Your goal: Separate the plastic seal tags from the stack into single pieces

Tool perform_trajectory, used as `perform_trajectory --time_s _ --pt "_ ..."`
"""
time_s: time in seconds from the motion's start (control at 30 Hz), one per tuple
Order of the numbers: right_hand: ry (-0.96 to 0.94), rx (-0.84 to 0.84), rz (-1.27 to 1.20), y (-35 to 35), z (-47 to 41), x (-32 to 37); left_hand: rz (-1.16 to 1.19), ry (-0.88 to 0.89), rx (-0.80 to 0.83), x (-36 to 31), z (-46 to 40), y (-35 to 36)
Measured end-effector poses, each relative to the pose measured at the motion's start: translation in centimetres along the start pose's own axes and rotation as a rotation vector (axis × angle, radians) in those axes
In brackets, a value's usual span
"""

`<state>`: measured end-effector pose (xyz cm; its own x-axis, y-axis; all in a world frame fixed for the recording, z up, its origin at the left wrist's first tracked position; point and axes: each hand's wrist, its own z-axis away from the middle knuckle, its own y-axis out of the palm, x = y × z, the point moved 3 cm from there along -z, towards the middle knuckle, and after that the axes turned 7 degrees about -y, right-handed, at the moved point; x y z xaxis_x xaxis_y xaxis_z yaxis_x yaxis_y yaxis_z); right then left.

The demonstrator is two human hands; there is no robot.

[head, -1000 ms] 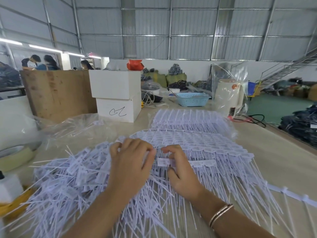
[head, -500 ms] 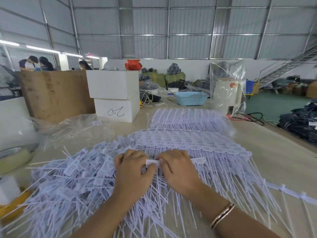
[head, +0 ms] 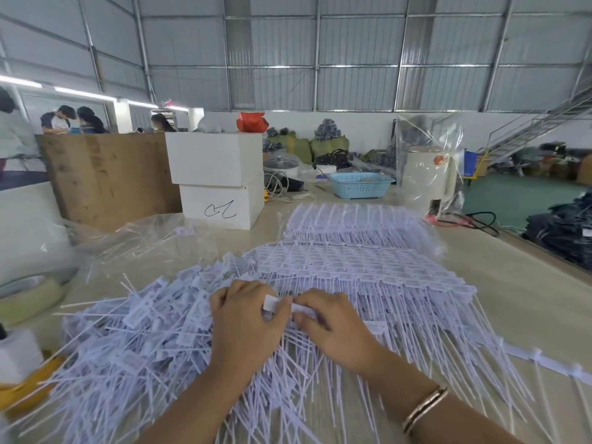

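Landmark = the two stacked white boxes (head: 221, 181) at back of table (head: 512, 283).

L to R: tape roll (head: 28, 293) far left of boxes, at table edge. Loose pile of single tags (head: 137, 318) lies in front-left of boxes, messy, tails crossing every way. Left hand (head: 246, 322) is straight in front of boxes, near side, fingers curled, pinching one tag head (head: 272, 303). Right hand (head: 333, 322) just beside it, touching, fingers curled and pinching the next head on the same strip. Looks like mid snap-off. Joined stack of seal tags (head: 368, 270) sits in front-right of boxes, under and beyond the right hand, heads in neat rows. Second bundle in a clear bag (head: 352, 222) is behind that. Blue basket (head: 360, 184) to the right of boxes.

Risks, imo: twist too hard → tail or head cracks instead of the joint. Pull w/o holding strip → rows shift, stack slides. Tails in loose pile tangle, singles get dragged back in.
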<state>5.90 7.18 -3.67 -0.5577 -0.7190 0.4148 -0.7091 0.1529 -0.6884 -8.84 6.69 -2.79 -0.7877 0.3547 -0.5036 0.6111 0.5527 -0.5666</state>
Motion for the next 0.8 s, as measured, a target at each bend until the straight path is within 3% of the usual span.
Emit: perform_trajectory --time_s 0.4,0.8 --pt "-0.048 -0.093 -0.045 0.29 0.28 -0.58 0.009 -0.019 0.072 0.11 0.02 0.48" --pt "-0.067 -0.224 0.111 0.21 0.37 -0.35 0.019 -0.110 0.073 0.03 0.04 0.87"
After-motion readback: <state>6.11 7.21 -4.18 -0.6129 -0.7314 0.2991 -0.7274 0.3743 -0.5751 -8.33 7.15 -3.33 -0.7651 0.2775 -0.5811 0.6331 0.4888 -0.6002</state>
